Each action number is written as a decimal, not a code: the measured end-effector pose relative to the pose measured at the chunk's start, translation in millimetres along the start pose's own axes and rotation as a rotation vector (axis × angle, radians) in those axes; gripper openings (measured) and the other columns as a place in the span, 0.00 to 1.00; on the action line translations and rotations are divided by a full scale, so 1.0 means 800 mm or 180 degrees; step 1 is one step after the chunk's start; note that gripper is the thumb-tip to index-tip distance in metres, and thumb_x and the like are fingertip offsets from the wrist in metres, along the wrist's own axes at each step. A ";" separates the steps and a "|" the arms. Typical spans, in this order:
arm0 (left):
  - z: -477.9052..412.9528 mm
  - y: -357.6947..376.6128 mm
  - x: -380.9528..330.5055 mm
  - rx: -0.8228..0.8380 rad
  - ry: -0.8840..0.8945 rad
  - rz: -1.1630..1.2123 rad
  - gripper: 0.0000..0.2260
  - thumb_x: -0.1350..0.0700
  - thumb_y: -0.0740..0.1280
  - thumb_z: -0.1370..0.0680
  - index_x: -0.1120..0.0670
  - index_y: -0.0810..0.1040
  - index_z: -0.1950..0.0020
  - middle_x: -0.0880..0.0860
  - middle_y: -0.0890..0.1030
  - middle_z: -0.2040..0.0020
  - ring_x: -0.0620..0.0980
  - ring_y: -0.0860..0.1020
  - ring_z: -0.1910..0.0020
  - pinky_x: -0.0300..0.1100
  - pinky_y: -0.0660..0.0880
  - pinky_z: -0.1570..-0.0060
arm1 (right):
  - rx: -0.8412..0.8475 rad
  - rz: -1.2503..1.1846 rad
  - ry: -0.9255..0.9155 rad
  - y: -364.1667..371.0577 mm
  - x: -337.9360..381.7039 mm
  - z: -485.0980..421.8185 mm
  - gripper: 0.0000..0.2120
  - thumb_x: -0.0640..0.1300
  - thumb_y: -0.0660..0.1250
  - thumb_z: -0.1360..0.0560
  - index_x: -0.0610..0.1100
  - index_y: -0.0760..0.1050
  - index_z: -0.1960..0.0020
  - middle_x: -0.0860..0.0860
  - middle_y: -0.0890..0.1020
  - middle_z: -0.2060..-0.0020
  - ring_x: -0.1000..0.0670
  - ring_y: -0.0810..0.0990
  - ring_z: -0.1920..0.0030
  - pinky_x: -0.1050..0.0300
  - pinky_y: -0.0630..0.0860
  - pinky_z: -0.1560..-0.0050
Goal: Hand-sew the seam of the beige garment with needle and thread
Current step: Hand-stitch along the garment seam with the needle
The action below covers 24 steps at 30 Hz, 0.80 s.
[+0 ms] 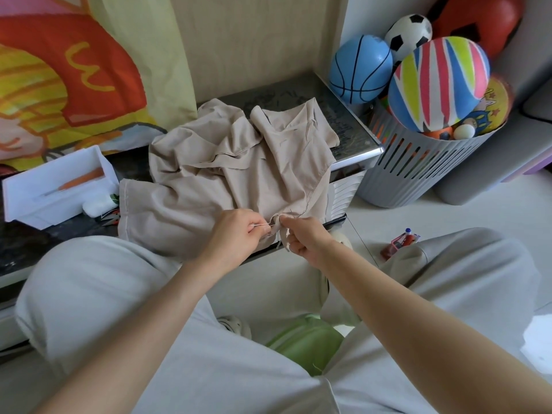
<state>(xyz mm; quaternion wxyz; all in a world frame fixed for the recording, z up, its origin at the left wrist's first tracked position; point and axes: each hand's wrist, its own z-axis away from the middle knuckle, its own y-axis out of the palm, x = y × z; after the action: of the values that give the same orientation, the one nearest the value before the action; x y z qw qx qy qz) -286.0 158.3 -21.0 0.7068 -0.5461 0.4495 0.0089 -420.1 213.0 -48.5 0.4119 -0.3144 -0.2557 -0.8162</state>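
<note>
Evidently, the beige garment [209,174] was spread to the front edge of the table [343,121], its seam [277,220] gripped in the curled fingers of the right hand [301,237]. The needle [264,225] was pinched by the left hand [236,231]; a fingertip could be pricked if the bunched fold slipped.

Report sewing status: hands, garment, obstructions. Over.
Left hand pinching needle at the seam. Right hand gripping beige garment edge. Garment heaped on dark table; nothing blocking the stitch point.
</note>
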 end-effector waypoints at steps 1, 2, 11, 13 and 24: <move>0.001 0.000 -0.001 0.0016 0.0015 0.0027 0.05 0.61 0.69 0.26 0.58 0.84 0.60 0.52 0.83 0.61 0.47 0.79 0.59 0.37 0.73 0.56 | -0.0028 0.0079 -0.0010 0.000 0.000 0.000 0.27 0.36 0.62 0.24 0.46 0.75 0.82 0.52 0.57 0.75 0.55 0.53 0.75 0.65 0.51 0.77; 0.002 0.000 0.000 0.0018 0.0011 0.0092 0.05 0.61 0.69 0.26 0.59 0.84 0.60 0.52 0.83 0.61 0.47 0.80 0.58 0.40 0.75 0.54 | -0.0055 0.0131 -0.0022 0.001 0.000 0.000 0.28 0.36 0.62 0.24 0.46 0.75 0.83 0.52 0.57 0.75 0.55 0.53 0.75 0.65 0.51 0.76; -0.024 -0.009 0.003 -0.0486 -0.0343 0.1332 0.07 0.58 0.70 0.25 0.50 0.83 0.62 0.53 0.74 0.69 0.45 0.70 0.67 0.39 0.67 0.60 | -0.0005 0.0064 -0.0170 0.000 0.015 0.023 0.15 0.40 0.60 0.21 0.45 0.66 0.66 0.52 0.58 0.77 0.57 0.55 0.84 0.67 0.50 0.82; -0.032 -0.008 0.001 -0.0717 -0.0166 0.0962 0.04 0.61 0.69 0.25 0.55 0.84 0.57 0.48 0.76 0.60 0.39 0.73 0.60 0.32 0.67 0.54 | -0.0004 0.0047 -0.0215 -0.002 0.021 0.031 0.16 0.40 0.60 0.21 0.45 0.66 0.67 0.51 0.57 0.74 0.57 0.55 0.83 0.67 0.50 0.82; -0.007 0.026 -0.012 -0.0506 0.0675 0.0237 0.13 0.59 0.74 0.31 0.57 0.71 0.56 0.49 0.72 0.58 0.45 0.70 0.60 0.36 0.68 0.59 | -0.0034 -0.0448 -0.0158 -0.015 0.039 0.034 0.26 0.39 0.61 0.22 0.47 0.68 0.80 0.54 0.59 0.81 0.58 0.54 0.82 0.66 0.49 0.82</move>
<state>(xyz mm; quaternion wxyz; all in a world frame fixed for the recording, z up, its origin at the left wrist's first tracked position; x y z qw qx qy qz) -305.8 166.5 -30.7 0.6091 -0.5812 0.5396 0.0130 -435.9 221.8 -9.4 0.3454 -0.3179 -0.2829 -0.8364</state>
